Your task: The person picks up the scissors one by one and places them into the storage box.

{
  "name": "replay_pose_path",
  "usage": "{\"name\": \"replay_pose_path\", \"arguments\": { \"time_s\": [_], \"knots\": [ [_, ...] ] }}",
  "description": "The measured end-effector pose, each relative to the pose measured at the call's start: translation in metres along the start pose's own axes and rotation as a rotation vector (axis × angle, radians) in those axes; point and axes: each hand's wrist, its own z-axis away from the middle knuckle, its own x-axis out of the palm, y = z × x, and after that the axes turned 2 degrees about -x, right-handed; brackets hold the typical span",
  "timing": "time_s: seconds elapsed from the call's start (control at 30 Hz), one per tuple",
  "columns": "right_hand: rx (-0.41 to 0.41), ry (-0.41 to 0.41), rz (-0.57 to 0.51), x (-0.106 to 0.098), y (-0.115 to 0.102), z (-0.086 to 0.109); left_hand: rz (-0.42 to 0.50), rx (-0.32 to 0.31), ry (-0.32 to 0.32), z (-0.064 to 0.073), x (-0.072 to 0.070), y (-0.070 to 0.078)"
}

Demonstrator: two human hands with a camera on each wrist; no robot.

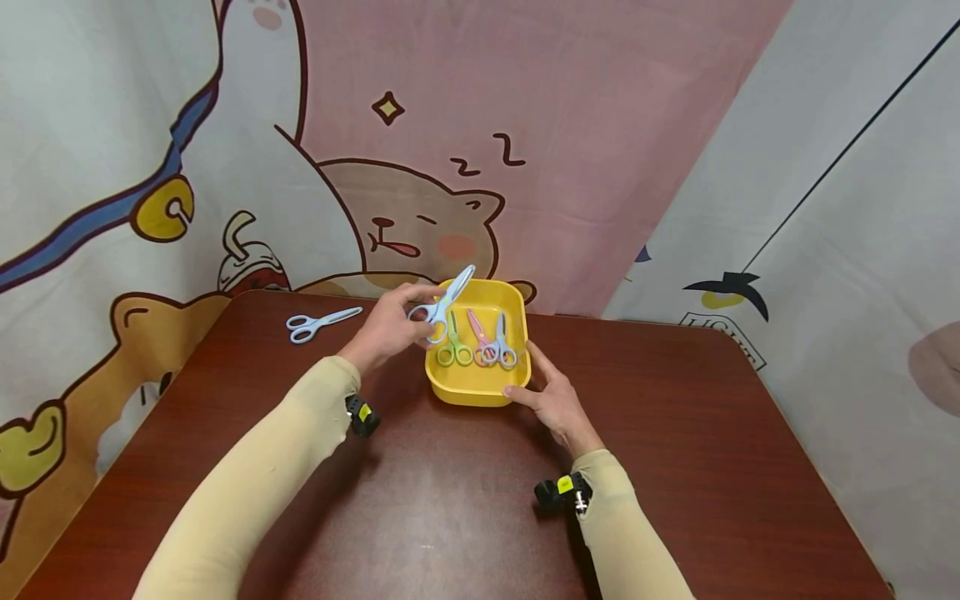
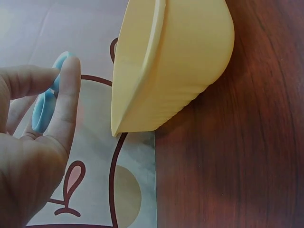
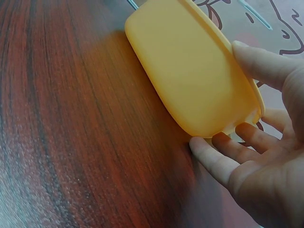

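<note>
My left hand [image 1: 390, 325] pinches a pair of light blue scissors [image 1: 455, 292] by the handles, blades pointing up and away, over the left side of a yellow plastic bin [image 1: 468, 398]. In the left wrist view the blue handle loops [image 2: 43, 111] show between thumb and fingers. My right hand [image 1: 557, 400] holds the bin at its near right corner, thumb at the rim and the other fingers along the side. Inside the bin lie green scissors [image 1: 454, 352], pink scissors [image 1: 477, 327] and bluish-purple scissors [image 1: 501, 342], the last two overlapping.
Another pair of light blue scissors [image 1: 322, 323] lies on the brown wooden table [image 1: 420, 517], left of the bin near the back edge. A printed cartoon curtain [image 1: 600, 150] hangs right behind the table.
</note>
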Motion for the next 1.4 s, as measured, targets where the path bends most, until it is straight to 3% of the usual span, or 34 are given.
{"name": "replay_pose_path", "arguments": {
  "time_s": [0.6, 1.4],
  "knots": [
    [-0.005, -0.004, 0.010, -0.001, 0.001, 0.000, -0.005, -0.099, -0.053, -0.014, 0.008, 0.007],
    [-0.006, 0.006, 0.003, -0.001, 0.003, -0.001, -0.030, -0.171, -0.091, -0.030, 0.020, 0.002]
  ]
}}
